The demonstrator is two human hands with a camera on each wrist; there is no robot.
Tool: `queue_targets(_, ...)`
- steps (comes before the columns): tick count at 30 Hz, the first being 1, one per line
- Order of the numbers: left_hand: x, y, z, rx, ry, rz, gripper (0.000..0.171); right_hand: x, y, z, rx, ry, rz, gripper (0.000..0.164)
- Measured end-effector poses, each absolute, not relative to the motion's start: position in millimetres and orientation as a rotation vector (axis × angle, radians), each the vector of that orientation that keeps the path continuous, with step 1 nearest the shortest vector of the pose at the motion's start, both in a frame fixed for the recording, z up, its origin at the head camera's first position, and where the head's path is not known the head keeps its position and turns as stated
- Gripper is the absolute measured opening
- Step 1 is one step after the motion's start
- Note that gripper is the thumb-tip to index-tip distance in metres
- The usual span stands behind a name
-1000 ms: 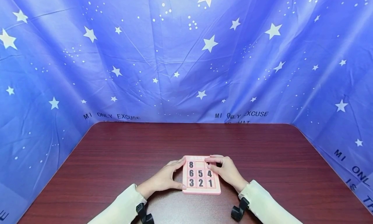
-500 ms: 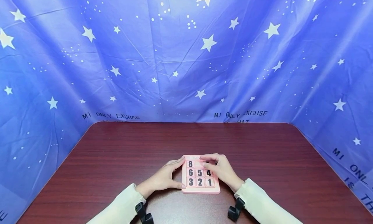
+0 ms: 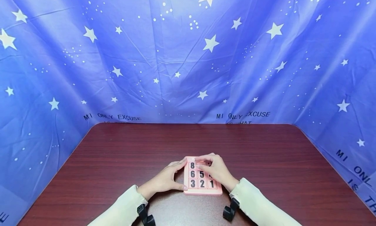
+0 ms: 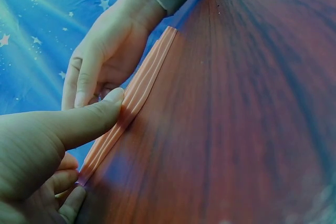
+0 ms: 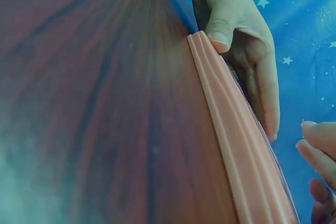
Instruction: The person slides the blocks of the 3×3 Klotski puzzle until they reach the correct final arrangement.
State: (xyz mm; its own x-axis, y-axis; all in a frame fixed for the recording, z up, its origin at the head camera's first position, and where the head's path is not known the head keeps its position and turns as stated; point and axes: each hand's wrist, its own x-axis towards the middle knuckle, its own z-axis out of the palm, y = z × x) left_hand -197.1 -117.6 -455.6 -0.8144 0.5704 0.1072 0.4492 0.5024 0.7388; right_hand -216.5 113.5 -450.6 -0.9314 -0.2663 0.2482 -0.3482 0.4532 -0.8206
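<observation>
A pink number sliding puzzle (image 3: pixel 202 192) lies flat on the table, with black digits on its square tiles. Along its left side, my left hand (image 3: pixel 163 180) holds it, thumb at the near left corner and fingers at the far left corner. My right hand (image 3: pixel 217 169) reaches over from the right, thumb and index fingertips above the top row beside the 8 tile (image 3: pixel 192 165). It hides most of the middle and right of that row and part of the 4. Contact of the right fingertips with a tile cannot be made out. The puzzle's ridged side (image 4: pixel 142 87) shows in the left wrist view.
The dark red wooden table (image 3: pixel 141 141) stretches out around the puzzle. A blue curtain (image 3: pixel 176 56) with white stars hangs behind and at both sides. Each wrist wears a black camera band, such as the right one (image 3: pixel 230 210).
My right hand has moved left across the top row, from the right column to beside the 8. The left hand and the puzzle stay in place.
</observation>
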Motion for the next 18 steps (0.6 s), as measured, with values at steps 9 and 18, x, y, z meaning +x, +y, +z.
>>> queue_targets(9,-197,-117,-456,0.902,2.588,1.210,0.095,-216,106,-453,0.588,-2.612,1.489,0.026)
queue_targets(18,-197,-118,-457,0.896,2.590,1.210,0.096,-215,97,-454,0.529,-2.639,1.414,0.028)
